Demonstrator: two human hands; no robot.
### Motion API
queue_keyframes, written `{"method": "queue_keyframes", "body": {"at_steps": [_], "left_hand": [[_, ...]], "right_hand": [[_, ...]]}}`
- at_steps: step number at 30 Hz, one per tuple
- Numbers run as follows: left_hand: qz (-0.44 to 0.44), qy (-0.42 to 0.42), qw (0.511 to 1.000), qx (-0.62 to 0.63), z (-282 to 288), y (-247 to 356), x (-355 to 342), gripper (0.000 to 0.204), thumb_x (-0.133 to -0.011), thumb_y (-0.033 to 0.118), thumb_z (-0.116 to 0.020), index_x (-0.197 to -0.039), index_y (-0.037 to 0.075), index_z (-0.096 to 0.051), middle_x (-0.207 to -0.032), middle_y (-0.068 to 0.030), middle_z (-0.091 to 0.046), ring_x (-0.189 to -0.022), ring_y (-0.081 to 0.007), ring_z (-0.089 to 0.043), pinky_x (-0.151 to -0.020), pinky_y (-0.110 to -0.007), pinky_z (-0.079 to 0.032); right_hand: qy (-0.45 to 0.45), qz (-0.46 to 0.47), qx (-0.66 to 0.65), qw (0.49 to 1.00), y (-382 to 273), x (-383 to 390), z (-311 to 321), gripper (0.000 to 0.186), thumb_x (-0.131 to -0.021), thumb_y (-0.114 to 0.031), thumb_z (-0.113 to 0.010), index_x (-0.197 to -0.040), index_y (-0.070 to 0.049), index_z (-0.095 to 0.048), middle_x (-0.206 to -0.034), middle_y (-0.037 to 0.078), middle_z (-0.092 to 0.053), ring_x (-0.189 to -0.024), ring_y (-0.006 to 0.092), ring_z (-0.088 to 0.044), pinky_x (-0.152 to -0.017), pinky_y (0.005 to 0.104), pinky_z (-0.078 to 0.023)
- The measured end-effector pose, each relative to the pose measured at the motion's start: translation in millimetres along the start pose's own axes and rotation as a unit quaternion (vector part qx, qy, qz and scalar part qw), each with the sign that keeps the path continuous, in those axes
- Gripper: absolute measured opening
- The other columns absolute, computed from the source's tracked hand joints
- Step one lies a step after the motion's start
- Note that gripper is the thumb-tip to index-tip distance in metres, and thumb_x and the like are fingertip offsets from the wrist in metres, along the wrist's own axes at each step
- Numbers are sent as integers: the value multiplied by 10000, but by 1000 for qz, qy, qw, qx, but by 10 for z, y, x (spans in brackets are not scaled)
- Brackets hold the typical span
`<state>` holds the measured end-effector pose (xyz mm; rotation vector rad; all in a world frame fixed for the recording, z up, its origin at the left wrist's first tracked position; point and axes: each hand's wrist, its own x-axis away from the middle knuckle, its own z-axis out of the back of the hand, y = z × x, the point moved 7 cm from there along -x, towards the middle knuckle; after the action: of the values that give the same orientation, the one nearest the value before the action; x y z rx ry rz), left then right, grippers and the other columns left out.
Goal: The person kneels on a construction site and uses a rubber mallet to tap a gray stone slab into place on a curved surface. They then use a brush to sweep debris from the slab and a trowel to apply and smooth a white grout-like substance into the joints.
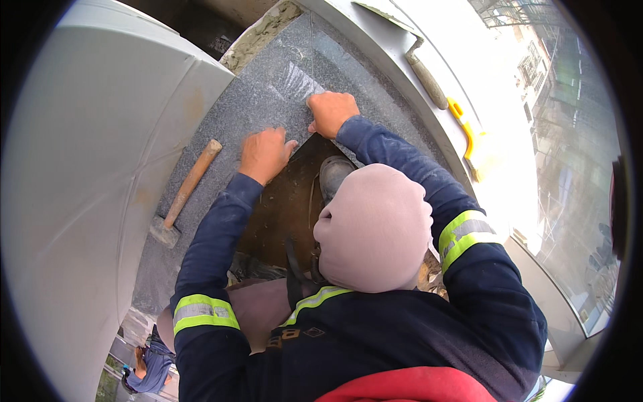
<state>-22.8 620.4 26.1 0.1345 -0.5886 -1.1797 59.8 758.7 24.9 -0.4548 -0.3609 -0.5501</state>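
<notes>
Both my hands are over the grey speckled stone slabs (pixel 268 100), near the slabs' inner edge. My left hand (pixel 264 155) is curled with the thumb to the right; its fingers are slightly blurred, and what lies under them is hidden. Farther forward and to the right, my right hand (pixel 331 112) is closed, thumb down, beside the slab edge and a thin joint line. What it pinches, if anything, is hidden. Between and below the hands, a dark brown surface (pixel 274 214) comes to a corner. To the left of my left arm a hammer (pixel 189 184) with a wooden handle lies on the stone.
A trowel (pixel 426 72) and a yellow-handled brush (pixel 465 130) lie on the white ledge at right. A pale curved panel (pixel 100 154) rises at left. Rough mortar (pixel 260 35) shows at the slabs' far end. My shoe (pixel 335 175) stands on the brown surface. Another person (pixel 151 365) is far off, lower left.
</notes>
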Motion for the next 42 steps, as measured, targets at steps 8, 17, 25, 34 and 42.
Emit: {"method": "queue_keyframes", "body": {"at_steps": [8, 17, 25, 34, 42], "left_hand": [[63, 59, 996, 30, -101, -22, 71, 456, -920, 463, -746, -871, 16, -666, -769, -166, -688, -788, -415, -705, -694, -520, -537], [-101, 255, 961, 35, -178, -201, 356, 280, -874, 272, -821, -810, 86, -620, -772, -64, -653, -700, -310, -652, -621, -437, -463], [80, 378, 922, -40, -632, -601, 805, 293, -907, 280, -722, -1106, 65, -706, -1035, -192, -707, -947, -456, -641, -804, -547, -471], [204, 401, 893, -17, -647, -1141, 1411, 312, -896, 247, -697, -1091, 4, -709, -1032, -221, -708, -920, -469, -646, -770, -549, -493], [259, 368, 892, -48, -598, -1286, 1448, 191, -861, 208, -700, -920, 27, -713, -886, -199, -705, -762, -427, -668, -658, -521, -517]], "right_hand": [[21, 9, -111, 994, 98, 67, 329, 419, -812, -399, -863, -844, -36, -654, -829, 165, -715, -827, 384, -706, -726, 497, -536], [178, 9, -192, 965, 485, 493, 501, 359, -904, -318, -795, -832, -35, -586, -782, 132, -632, -681, 335, -625, -642, 443, -494], [187, 574, -86, 793, -2328, -63, -164, 328, -846, -361, -770, -1090, -155, -696, -1191, 29, -635, -1139, 227, -592, -944, 403, -479], [136, 542, 67, 826, -2792, -417, -852, 331, -872, -238, -684, -1161, -79, -712, -994, 88, -702, -933, 240, -710, -718, 398, -576], [-34, 337, -48, 940, -984, 304, 52, 486, -1020, -426, -599, -1346, -68, -639, -999, 199, -682, -714, 350, -720, -647, 459, -596]]}}
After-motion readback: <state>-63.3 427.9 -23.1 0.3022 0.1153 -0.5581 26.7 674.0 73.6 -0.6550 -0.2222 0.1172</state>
